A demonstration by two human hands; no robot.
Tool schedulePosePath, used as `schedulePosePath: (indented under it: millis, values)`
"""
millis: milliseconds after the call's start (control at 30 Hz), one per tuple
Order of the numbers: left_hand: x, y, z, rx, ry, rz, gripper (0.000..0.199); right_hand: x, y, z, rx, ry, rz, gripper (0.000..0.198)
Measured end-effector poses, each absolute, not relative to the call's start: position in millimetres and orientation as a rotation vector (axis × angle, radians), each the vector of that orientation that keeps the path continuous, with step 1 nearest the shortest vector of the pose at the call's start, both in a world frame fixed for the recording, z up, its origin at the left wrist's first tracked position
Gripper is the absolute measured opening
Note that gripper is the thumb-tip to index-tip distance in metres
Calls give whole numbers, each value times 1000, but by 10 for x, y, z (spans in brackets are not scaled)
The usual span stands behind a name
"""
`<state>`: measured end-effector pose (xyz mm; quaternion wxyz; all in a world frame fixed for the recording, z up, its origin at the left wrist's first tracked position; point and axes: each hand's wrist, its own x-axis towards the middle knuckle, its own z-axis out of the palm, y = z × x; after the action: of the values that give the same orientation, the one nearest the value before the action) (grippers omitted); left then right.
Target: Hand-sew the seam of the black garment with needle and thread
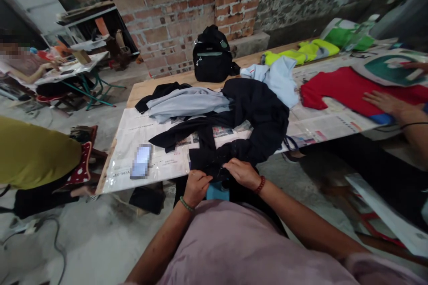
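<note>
A dark garment (261,111), black or navy, lies bunched on the table, and its near end hangs at the front edge. My left hand (196,187), with a green bead bracelet, pinches the near edge of this cloth. On the right, my right hand (244,173), wearing a red bead bracelet, has thumb and forefinger pressed together against the same cloth. A thin pale line shows at those fingertips; what they hold is too small to make out. A light grey garment (190,101) lies just beyond, among more black cloth.
The paper-covered table (125,131) bears a phone (141,161), a black backpack (213,58), pale blue cloth (279,78) and a yellow garment (304,52). At right, a co-worker's hand (384,101) rests on a red garment (344,87) beside an iron (391,69). Another person (36,151) sits left.
</note>
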<state>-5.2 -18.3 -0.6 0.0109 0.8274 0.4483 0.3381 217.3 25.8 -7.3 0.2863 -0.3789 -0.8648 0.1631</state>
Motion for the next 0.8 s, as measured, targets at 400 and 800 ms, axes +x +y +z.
schedulePosePath:
  millis: [400,800]
  values:
    - [-38,-213,-38,2613,1352,1124,15,1932,272,239,-773,-2594,420,26]
    - [-41,-201,-13,2608,1332,1083,16,1924,284,243,-785,-2696,451,27]
